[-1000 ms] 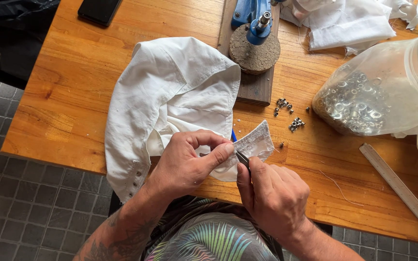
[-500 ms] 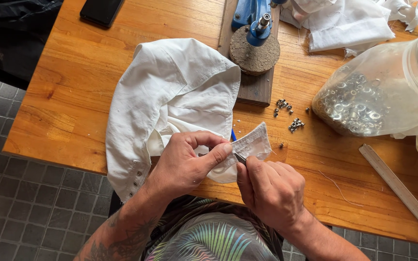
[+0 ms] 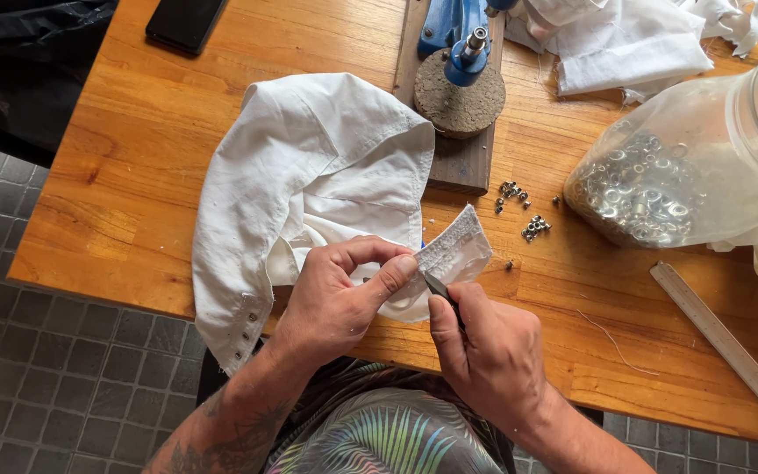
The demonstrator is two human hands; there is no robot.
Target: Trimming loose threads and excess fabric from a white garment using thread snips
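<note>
A person's left hand point(image 3: 337, 294) pinches a folded tab of a white garment point(image 3: 309, 184) at the near edge of a wooden bench point(image 3: 133, 202), thumb and fingers shut on the cloth. The right hand point(image 3: 493, 355) has its grip closed around a small dark tool point(image 3: 440, 288), whose long axis runs from the palm up and to the left, its tip meeting the stiffened tab point(image 3: 458, 250) just beside the left thumb. The tab itself slants upward to the right, away from the person. The rest of the garment lies bunched on the bench behind the hands, a row of snap fasteners point(image 3: 243, 338) showing along the hem that hangs over the edge. To the right, a clear plastic jar point(image 3: 704, 149) lies on its side, holding a heap of silver metal eyelets point(image 3: 633, 193); a few loose eyelets point(image 3: 519, 211) are scattered between jar and garment. A blue hand press point(image 3: 462, 44) stands on a wooden base point(image 3: 458, 162) behind. A ruler point(image 3: 721, 342) lies near the right edge.
</note>
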